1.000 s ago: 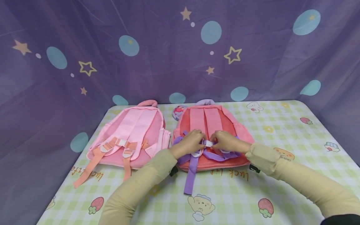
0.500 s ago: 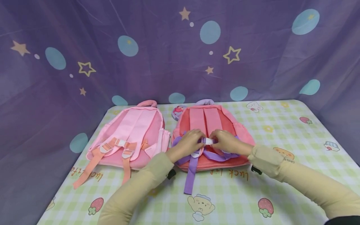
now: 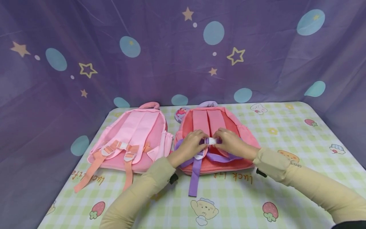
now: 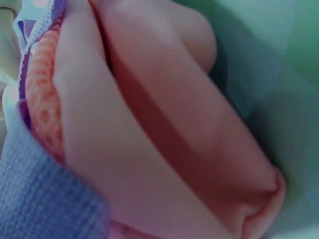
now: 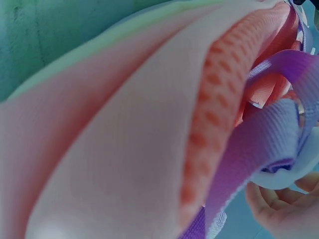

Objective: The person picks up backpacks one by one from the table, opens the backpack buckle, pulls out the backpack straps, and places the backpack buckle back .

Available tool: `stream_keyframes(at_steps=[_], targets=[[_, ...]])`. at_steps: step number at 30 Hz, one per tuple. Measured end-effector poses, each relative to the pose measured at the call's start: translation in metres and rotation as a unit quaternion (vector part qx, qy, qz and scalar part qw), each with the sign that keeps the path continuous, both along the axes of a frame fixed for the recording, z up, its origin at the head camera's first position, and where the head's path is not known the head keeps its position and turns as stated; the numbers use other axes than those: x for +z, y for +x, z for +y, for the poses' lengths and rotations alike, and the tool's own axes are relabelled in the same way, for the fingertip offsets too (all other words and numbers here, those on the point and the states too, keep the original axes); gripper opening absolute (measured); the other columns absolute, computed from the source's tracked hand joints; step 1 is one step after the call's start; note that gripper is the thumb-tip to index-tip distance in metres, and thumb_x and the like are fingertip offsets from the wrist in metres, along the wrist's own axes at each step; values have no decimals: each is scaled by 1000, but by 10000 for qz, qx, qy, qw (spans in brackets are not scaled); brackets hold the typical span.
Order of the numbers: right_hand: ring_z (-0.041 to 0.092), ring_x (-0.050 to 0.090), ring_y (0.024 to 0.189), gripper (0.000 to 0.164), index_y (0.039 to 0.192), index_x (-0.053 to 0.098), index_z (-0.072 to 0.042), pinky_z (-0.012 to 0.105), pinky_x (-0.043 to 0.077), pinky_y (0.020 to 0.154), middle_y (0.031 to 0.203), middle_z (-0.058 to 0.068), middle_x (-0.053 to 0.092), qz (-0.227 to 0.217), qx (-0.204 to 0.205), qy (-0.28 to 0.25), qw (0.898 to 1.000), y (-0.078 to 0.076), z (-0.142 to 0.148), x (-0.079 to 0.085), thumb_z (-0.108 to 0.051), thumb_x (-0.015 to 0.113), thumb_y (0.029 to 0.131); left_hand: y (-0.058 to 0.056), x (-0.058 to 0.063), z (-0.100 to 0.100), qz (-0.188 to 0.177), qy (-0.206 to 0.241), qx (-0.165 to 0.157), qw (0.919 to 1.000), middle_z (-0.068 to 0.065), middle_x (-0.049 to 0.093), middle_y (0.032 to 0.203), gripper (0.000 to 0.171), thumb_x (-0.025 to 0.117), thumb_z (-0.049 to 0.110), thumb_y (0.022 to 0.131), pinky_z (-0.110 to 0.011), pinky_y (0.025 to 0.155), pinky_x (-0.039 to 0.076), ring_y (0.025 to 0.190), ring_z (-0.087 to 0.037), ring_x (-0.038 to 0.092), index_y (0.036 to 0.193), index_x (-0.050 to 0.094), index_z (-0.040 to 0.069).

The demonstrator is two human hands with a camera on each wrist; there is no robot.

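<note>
Both hands meet over the lower back panel of the coral-pink backpack (image 3: 233, 124) in the head view. Between them is a white plastic buckle (image 3: 211, 141) on purple webbing. My left hand (image 3: 188, 149) pinches the buckle's left end and the strap there. At its right end my right hand (image 3: 233, 145) pinches with thumb and fingers. A loose purple strap (image 3: 195, 179) hangs past the bag's bottom edge. The right wrist view shows purple webbing (image 5: 244, 154) through a white plastic piece, with fingers (image 5: 279, 206) touching it. Blurred pink fabric (image 4: 164, 119) fills the left wrist view.
A light-pink backpack (image 3: 117, 127) with orange straps (image 3: 92, 170) lies to the left, its white buckle (image 3: 123, 146) joined. A round purple pouch (image 3: 180, 114) sits behind, between the bags. The checked tablecloth (image 3: 288, 197) ends at a purple starry curtain (image 3: 160, 73).
Both hands have raised the white buckle slightly and shifted it a little away from me. The hanging purple strap has swung slightly right. The backpacks stay in place.
</note>
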State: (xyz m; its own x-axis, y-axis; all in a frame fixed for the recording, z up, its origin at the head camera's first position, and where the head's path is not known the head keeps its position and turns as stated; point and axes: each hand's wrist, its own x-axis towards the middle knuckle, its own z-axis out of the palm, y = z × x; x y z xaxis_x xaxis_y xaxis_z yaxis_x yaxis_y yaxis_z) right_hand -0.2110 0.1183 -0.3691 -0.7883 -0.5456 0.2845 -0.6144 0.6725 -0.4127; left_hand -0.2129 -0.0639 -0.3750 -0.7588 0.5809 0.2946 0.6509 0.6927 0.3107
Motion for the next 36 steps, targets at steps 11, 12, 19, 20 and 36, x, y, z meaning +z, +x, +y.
stream_keyframes(at_steps=[11,12,19,20,36], targets=[[14,54,77,15,86,62,-4,31,48,72,84,2,56,105,159,78,9998,-1,3,4,-9,70,74,1,6,3,71,-37,100,9999,-3,59,90,26,68,20,78,-27,79,44,86,-15,54,99,64,5],[14,54,77,14,86,62,-4,31,48,72,83,2,56,128,185,93,9997,-2,3,4,-9,69,74,1,6,3,35,-39,102,9999,-3,59,90,26,67,19,78,-26,78,44,87,-15,54,99,64,5],[14,55,77,11,84,62,-6,30,48,70,82,1,55,291,326,160,9989,-2,4,4,-6,68,74,2,7,4,-192,137,24,9997,-3,56,87,23,65,16,80,-22,69,46,80,-13,53,99,65,3],[14,55,77,10,83,62,-6,30,48,70,82,0,55,319,343,155,9988,-2,4,4,-6,68,74,3,7,4,-235,164,17,9996,-4,56,86,23,65,16,80,-22,68,45,80,-13,53,99,64,3],[18,59,78,11,85,66,-2,32,49,71,82,4,59,22,247,24,9997,-2,21,-2,-6,67,75,0,4,-6,-814,1178,182,9895,-6,59,88,22,68,11,76,-25,71,47,80,-16,56,96,64,2]])
